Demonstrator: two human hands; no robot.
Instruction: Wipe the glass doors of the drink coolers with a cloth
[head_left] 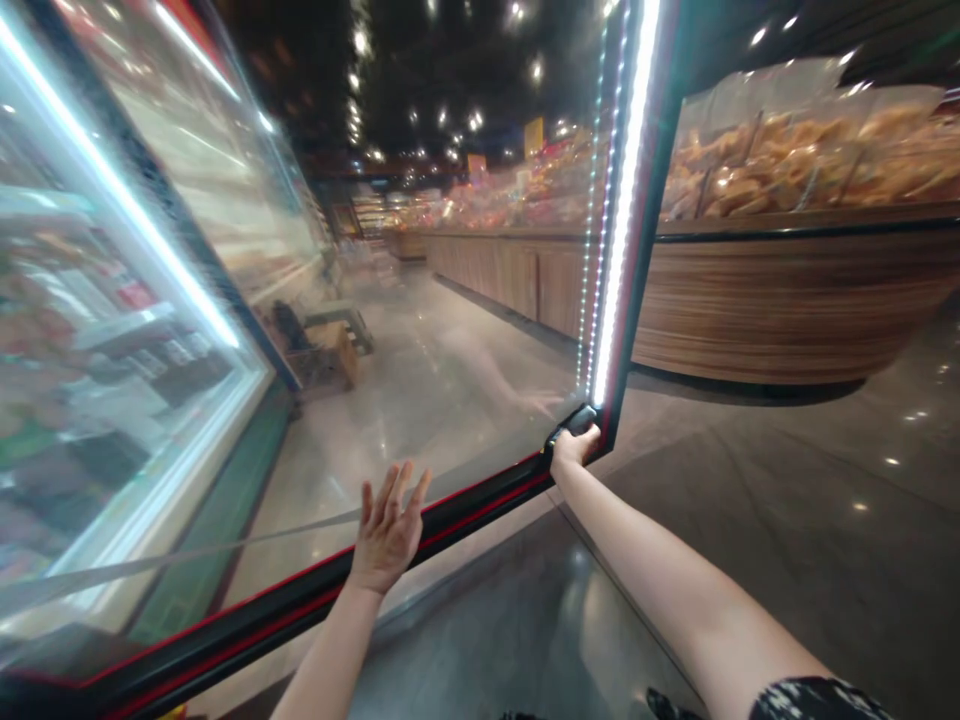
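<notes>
A glass cooler door with a black and red frame swings in front of me. My right hand is closed round the black handle at the door's lower corner. My left hand is raised with fingers spread and flat, near the door's bottom frame, holding nothing. A strip of white lights runs up the door's edge.
Lit refrigerator shelves with blurred packaged goods fill the left. A curved wooden counter with bagged baked goods stands at the right. A polished grey floor runs between them. A low cart sits down the aisle.
</notes>
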